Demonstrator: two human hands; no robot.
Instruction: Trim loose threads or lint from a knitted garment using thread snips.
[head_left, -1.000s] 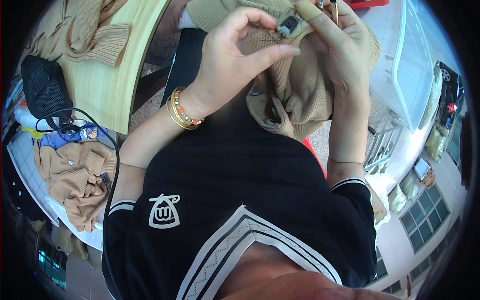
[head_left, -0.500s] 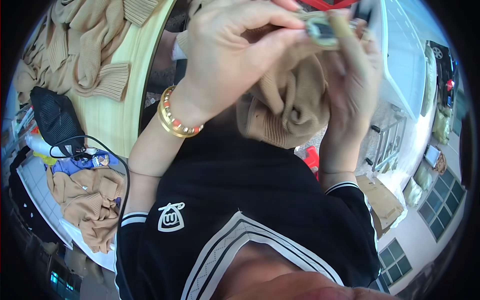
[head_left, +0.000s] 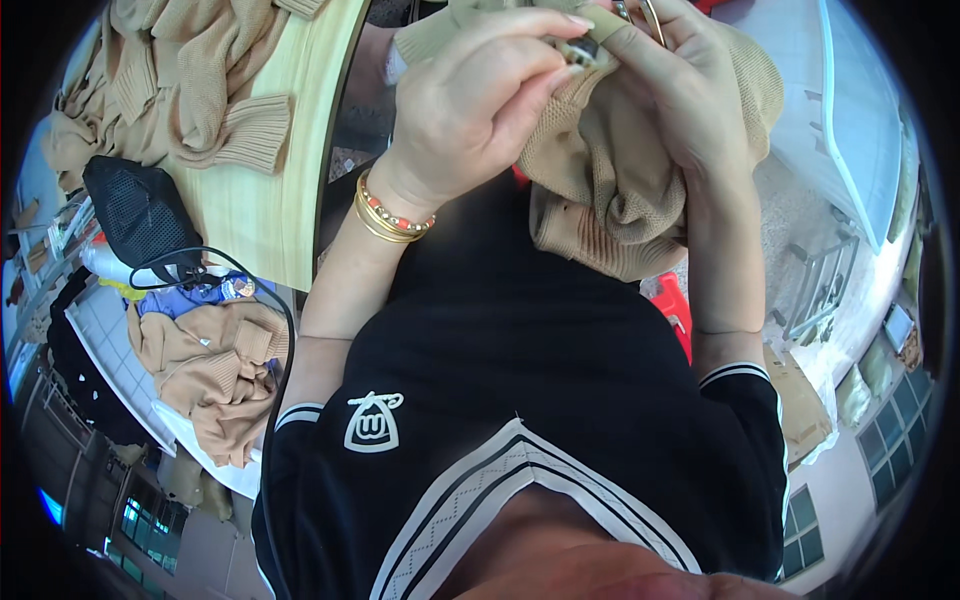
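A tan knitted garment [head_left: 600,150] hangs bunched between my hands, its ribbed band lowest. My left hand [head_left: 480,105], with bracelets at the wrist, is closed in a pinch at a small dark piece with a pale edge [head_left: 582,50]; its kind is unclear. Close beside it, my right hand [head_left: 690,95] is closed on the knit, thumb pressed over a fold. A shiny gold-coloured metal loop [head_left: 654,22], like a scissor handle, shows at the right hand's fingers; the rest of that tool is hidden.
To the left, a pale wooden table [head_left: 285,215] carries more tan knitwear [head_left: 215,80] and a black mesh pouch [head_left: 140,210] with a cord. Below it lies another tan garment [head_left: 215,370]. A white bin [head_left: 845,120] stands at right, near a red object [head_left: 672,310] and cardboard box [head_left: 800,405].
The view has shifted, moving the surroundings rightward in the picture. My hands have drawn slightly apart at the small dark piece. The metal loop at my right hand shows more clearly.
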